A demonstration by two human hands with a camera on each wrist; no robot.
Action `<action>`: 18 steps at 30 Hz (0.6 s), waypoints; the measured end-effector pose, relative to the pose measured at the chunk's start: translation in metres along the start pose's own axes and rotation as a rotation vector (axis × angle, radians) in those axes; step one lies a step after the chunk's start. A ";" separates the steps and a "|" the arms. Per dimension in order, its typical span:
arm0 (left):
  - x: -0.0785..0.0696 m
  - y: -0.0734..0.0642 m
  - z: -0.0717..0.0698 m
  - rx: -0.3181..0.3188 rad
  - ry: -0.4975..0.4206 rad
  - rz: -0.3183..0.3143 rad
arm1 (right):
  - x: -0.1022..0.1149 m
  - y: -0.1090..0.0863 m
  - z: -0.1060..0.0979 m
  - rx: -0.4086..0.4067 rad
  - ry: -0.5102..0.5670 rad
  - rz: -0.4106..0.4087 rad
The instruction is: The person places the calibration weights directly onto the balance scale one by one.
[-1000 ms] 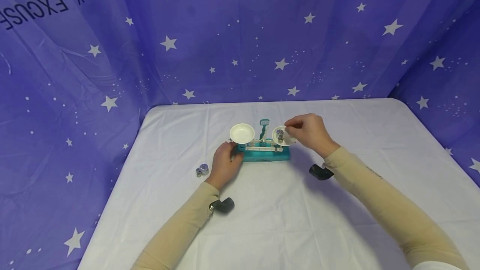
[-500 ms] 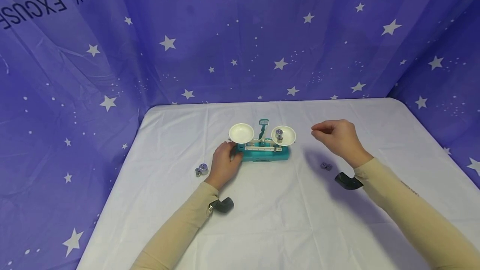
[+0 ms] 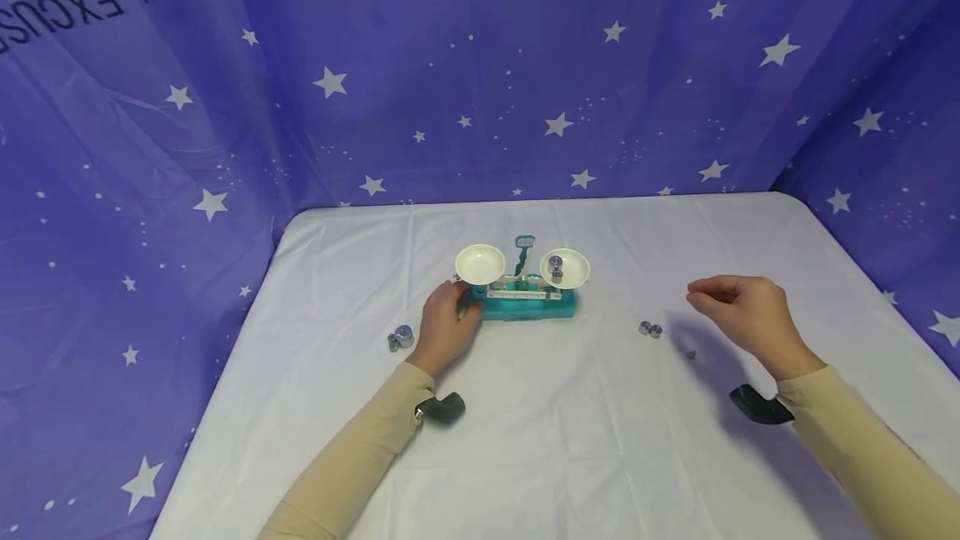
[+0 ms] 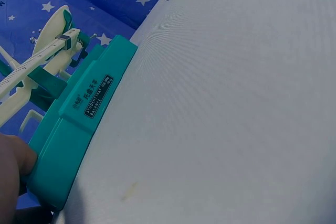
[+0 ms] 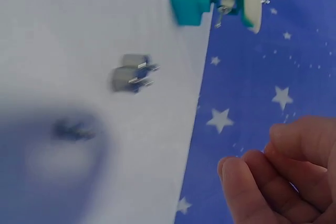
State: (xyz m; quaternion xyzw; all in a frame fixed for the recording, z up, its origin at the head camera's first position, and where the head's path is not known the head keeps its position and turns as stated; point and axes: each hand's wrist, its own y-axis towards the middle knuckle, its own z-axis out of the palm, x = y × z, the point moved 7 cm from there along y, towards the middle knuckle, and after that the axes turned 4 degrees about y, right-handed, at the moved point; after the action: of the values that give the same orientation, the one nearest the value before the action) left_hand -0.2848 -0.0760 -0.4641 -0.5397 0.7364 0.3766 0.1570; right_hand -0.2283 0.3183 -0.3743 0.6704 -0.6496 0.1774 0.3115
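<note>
Only the head view shows both pans (image 3: 480,263); left hand (image 3: 448,325) grips the balance (image 3: 529,307), right hand (image 3: 753,322) loosely curled.

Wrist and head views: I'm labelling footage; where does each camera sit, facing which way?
Head: on the head, facing forward and down at the teal two-pan balance; left hand, right hand and beige sleeves show.
Left wrist: on that wrist, facing the balance's lettered front; part of the left hand shows.
Right wrist: on that wrist, facing small silvery metal weights; right-hand fingers show.
Wrist views share the balance.
</note>
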 end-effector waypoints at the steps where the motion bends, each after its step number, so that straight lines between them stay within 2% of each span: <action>1: 0.000 0.000 0.000 0.000 0.001 -0.001 | -0.005 -0.004 -0.001 0.002 -0.007 0.011; 9: 0.001 0.000 0.000 0.000 0.005 0.003 | -0.042 -0.029 -0.002 0.021 -0.074 0.069; 18: 0.002 0.002 0.001 0.012 -0.018 -0.005 | -0.061 -0.044 0.012 0.086 -0.087 0.104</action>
State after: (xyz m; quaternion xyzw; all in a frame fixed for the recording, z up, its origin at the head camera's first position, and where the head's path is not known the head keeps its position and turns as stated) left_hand -0.2874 -0.0764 -0.4659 -0.5371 0.7359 0.3766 0.1679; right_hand -0.1925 0.3555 -0.4305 0.6558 -0.6882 0.1917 0.2442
